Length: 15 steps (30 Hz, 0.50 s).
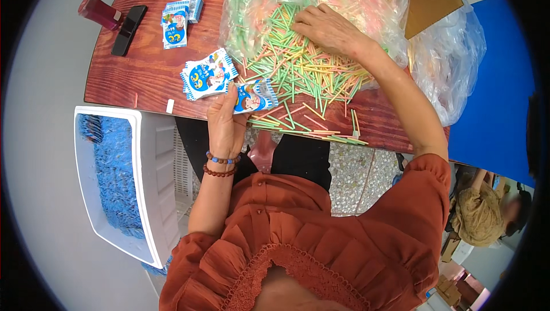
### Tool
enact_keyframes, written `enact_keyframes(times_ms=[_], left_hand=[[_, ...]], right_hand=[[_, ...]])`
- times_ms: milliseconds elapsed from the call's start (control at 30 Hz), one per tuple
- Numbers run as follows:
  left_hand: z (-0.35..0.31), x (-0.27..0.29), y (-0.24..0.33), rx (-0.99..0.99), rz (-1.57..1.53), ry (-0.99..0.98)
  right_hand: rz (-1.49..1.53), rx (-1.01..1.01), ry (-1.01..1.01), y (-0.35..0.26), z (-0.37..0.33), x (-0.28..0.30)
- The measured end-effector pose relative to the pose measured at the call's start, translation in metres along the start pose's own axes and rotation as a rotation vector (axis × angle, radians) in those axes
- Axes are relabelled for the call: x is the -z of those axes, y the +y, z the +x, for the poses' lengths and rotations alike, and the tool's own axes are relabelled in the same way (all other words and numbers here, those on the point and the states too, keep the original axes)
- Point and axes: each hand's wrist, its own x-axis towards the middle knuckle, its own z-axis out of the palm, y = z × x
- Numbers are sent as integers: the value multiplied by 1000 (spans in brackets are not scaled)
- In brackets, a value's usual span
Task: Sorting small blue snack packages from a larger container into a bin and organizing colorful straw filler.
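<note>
Between the thumb and fingers of my left hand (225,113) is a small blue-and-white packet (252,97), held over the table's front edge. Beside it lies a little stack of similar packets (207,75). My right hand (329,29) reaches into a big heap of thin pastel sticks (309,70), green, pink and yellow. Its fingers bend down into the heap, and their tips are partly hidden, so what they hold cannot be made out. Clear plastic bagging (246,19) lies around the heap's far side.
More packets (175,24) lie on the reddish wooden table (154,70), near a black phone-like object (129,30) and a red bottle (100,12). A cardboard box (432,2) stands behind the heap. Left below is a white foam box (157,168) of blue wrappers. Another person (481,213) sits at right.
</note>
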Motion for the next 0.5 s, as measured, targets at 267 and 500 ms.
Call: enact_keyframes(times_ms=[267,500], left_hand=[[-1,-2,5,0,4,47],[-2,-5,6,6,-32,57]], right_hand=[[-61,8,32,4,6,-9],[204,-120,132,3,7,-2]])
